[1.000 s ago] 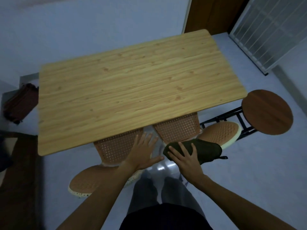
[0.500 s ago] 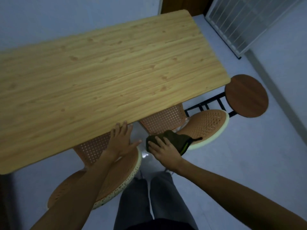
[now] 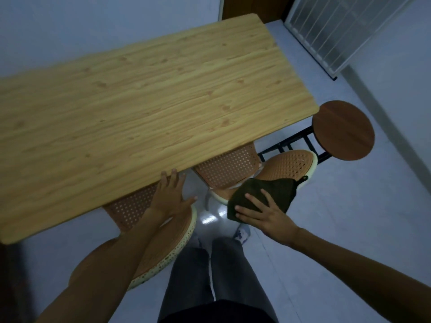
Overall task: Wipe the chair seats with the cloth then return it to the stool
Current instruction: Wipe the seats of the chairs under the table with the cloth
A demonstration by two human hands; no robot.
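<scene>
A dark green cloth (image 3: 268, 191) lies on the near edge of the right orange perforated chair (image 3: 289, 165), which is tucked under the table. My right hand (image 3: 263, 212) presses flat on the cloth, fingers spread over it. My left hand (image 3: 171, 195) rests open on the left orange chair (image 3: 163, 243), fingertips at the table's front edge. A round brown wooden stool (image 3: 342, 130) with a black metal frame stands to the right of the table, nothing on its seat.
A light wooden table (image 3: 144, 108) fills the middle of the view. My legs in grey trousers (image 3: 210, 276) stand between the two chairs. A white barred gate (image 3: 338, 31) leans at the back right. The pale tiled floor (image 3: 349, 229) lies open at the right.
My right hand has slid the cloth across the right chair's seat, first toward me and left, now back to the right. My left hand stays on the left chair. The camera shifted.
</scene>
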